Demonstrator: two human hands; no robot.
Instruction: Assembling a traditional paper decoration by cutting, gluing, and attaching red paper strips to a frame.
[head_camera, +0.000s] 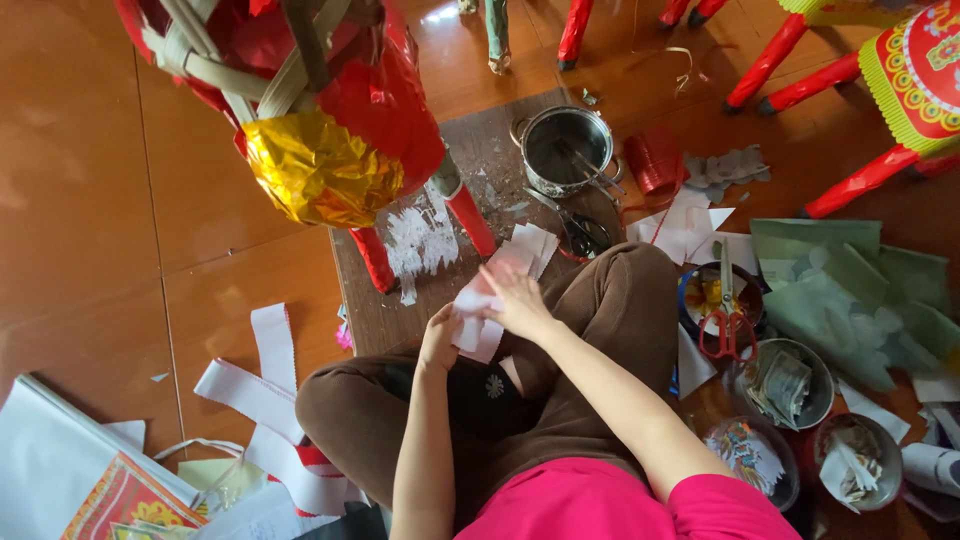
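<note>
Below me, both hands met over my lap, just above the brown trousers (610, 300). My left hand (440, 335) was curled shut on the lower edge of a small stack of white paper pieces (478, 318), and my right hand (515, 295) lay on top of the stack with its fingers spread a little, pressing it down; the motion blurred the fingertips, so I could not tell the exact pinch. The paper sat between the two hands, near the edge of a brown board (495, 150) lying on the wooden floor (100, 200).

On the board stood a metal pot (565, 150) with a tool in it, and dark scissors (580, 230) lay just beside it next to more white slips (530, 245). A red paper-covered figure (330, 110) on a bamboo frame with a gold foil patch (318, 170) stood over the board's left part. To my right were red-handled scissors (728, 325) resting across a bowl, pale green paper sheets (850, 290), and metal bowls (790, 385) holding paper scraps. White paper strips (270, 385) lay on the floor at my left.
</note>
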